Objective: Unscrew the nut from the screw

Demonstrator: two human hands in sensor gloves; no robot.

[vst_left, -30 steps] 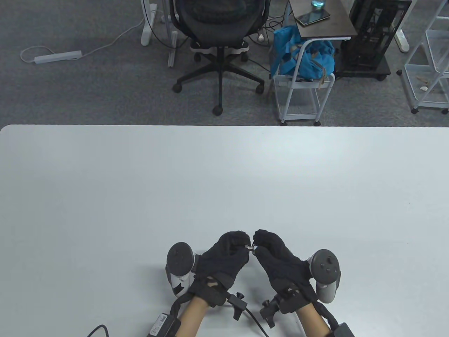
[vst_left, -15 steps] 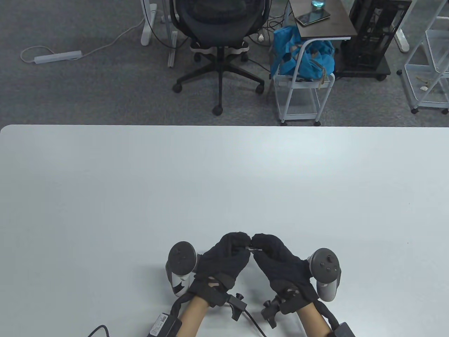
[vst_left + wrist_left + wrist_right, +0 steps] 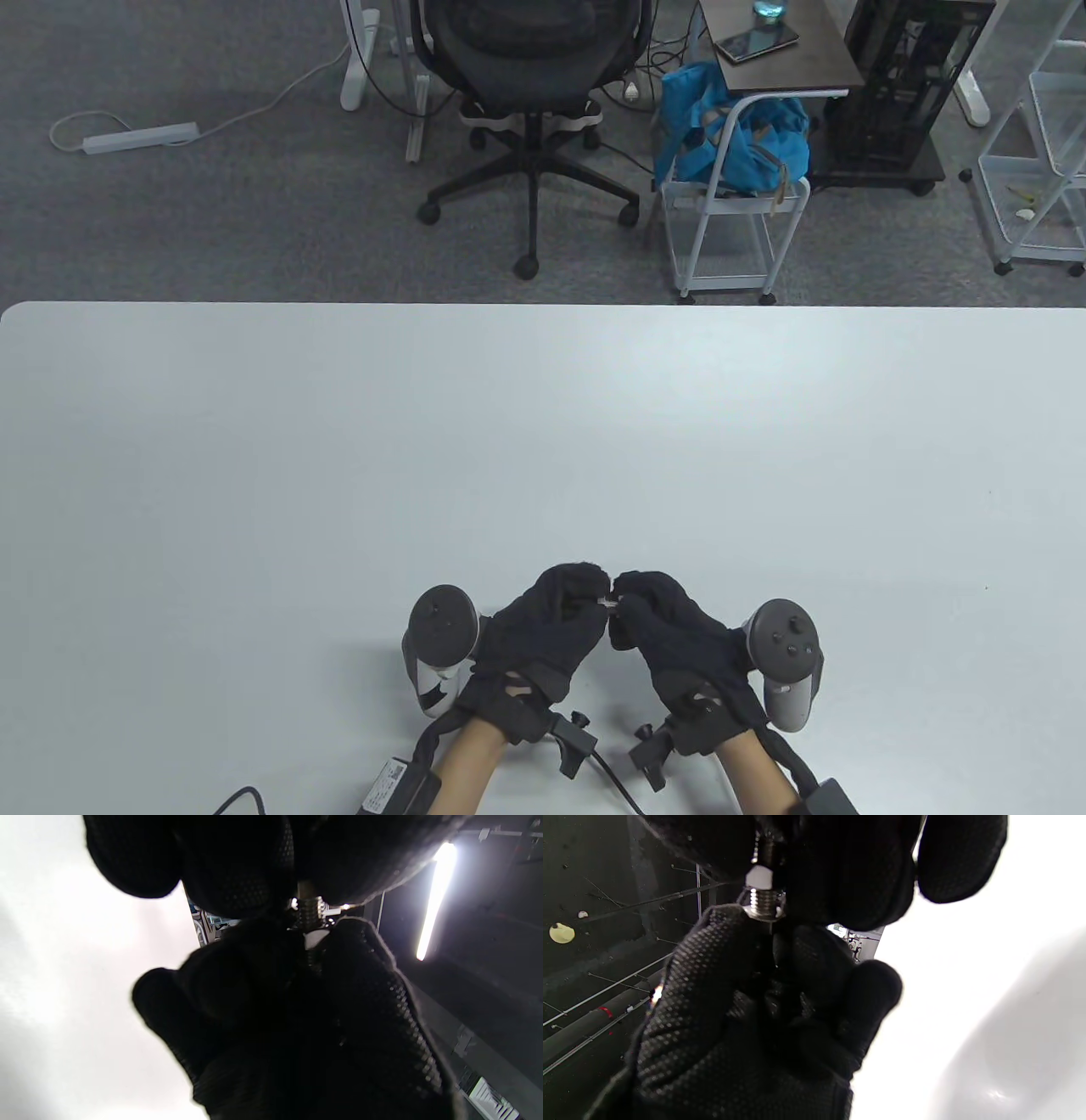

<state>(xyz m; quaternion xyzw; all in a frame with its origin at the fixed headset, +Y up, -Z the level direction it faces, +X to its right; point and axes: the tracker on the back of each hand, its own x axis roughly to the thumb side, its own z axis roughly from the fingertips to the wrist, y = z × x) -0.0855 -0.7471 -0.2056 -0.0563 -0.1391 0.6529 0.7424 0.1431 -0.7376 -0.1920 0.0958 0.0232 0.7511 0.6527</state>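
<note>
Now we have our two hands drawn tight together just above the near edge of the table (image 3: 543, 424), closer than a second ago, when a short bright stretch of metal showed between the fingertips. Our left hand (image 3: 543, 628) and right hand (image 3: 679, 645) each pinch one end of the screw (image 3: 309, 914), whose thread shows only as a sliver in the gap. From the right wrist view the nut (image 3: 762, 905) sits against the fingertips, pinched there, though with the gloves so dark we cannot say for sure which hand grips the nut and which the screw. The narrowed gap suggests we have re-gripped for another twist; the nut appears to be on the thread yet, so the unscrewing is unfinished.
</note>
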